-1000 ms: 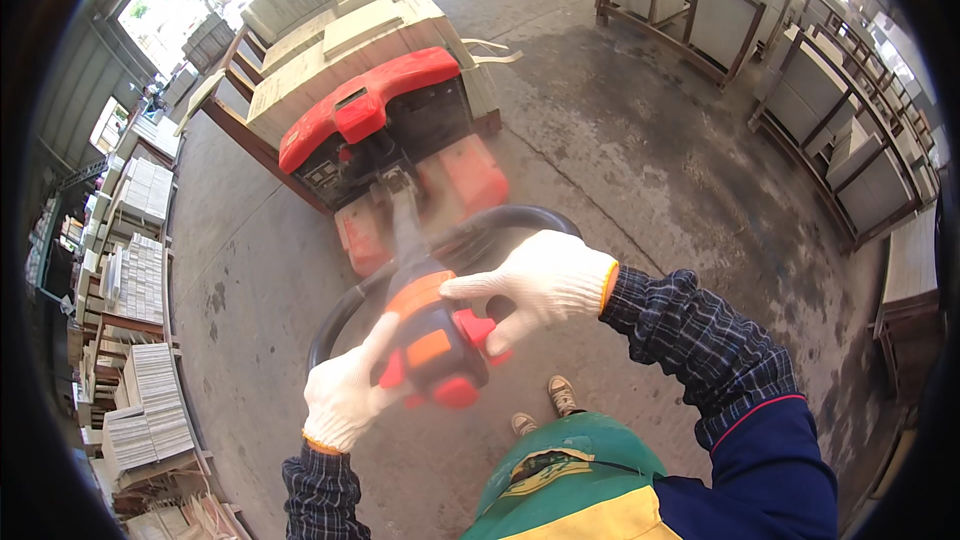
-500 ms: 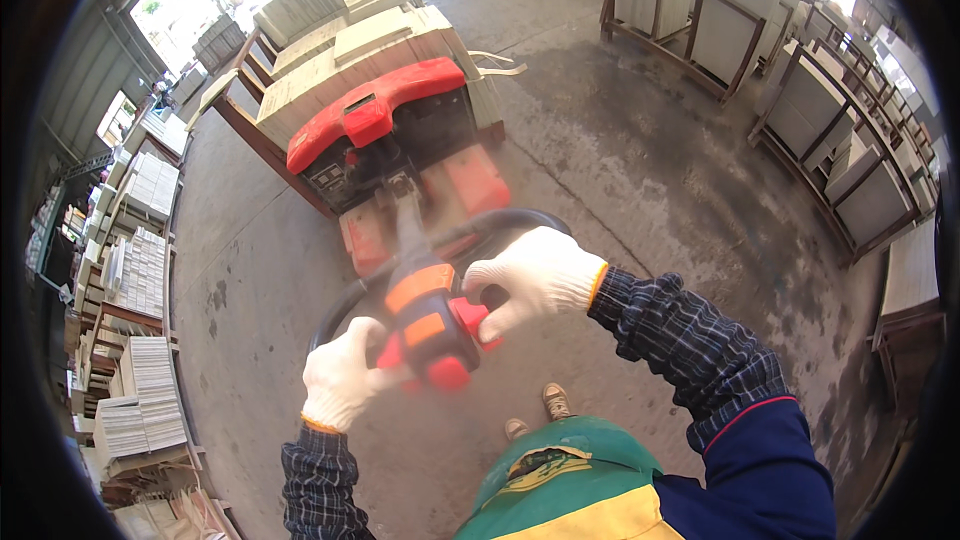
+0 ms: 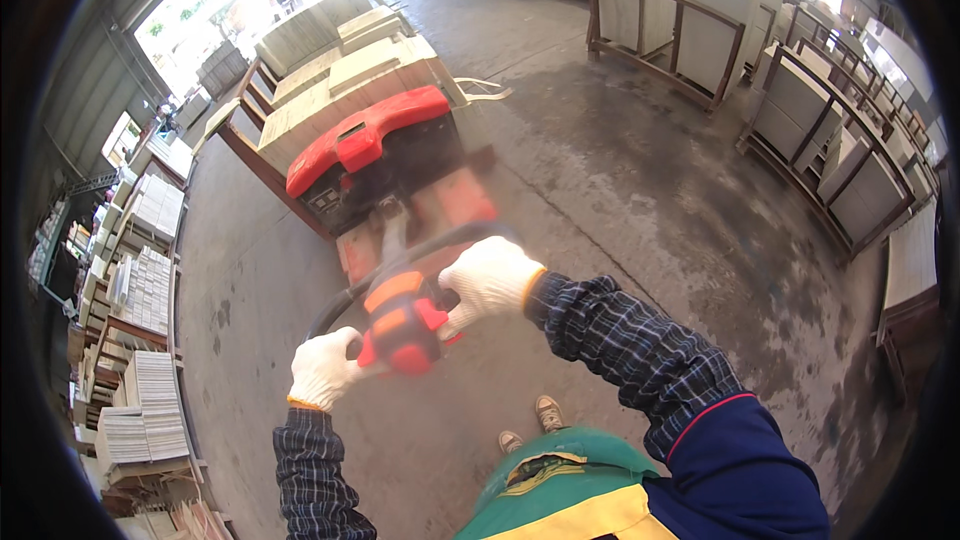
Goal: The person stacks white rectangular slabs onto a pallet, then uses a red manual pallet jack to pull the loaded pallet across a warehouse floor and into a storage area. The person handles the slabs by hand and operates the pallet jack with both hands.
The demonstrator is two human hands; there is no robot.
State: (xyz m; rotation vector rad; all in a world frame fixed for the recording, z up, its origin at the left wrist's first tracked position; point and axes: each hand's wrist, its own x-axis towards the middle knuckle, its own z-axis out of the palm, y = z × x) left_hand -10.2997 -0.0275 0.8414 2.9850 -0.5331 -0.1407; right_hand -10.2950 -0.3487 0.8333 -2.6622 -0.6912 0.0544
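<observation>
A red electric pallet truck stands on the concrete floor ahead of me, loaded with a crate of pale stone slabs. Its black loop handle with a red and orange control head reaches back toward me. My left hand, in a white glove, grips the left side of the loop. My right hand, also gloved, holds the right side by the control head. My shoes show below the handle.
Wooden racks of upright stone slabs line the far right. Stacks of tiles on pallets run down the left side. A bright doorway opens at the upper left. Wet grey concrete floor spreads to the right.
The view has shifted: the pallet truck and handle now sit slightly lower and farther right in the picture. Both hands keep their hold on the handle.
</observation>
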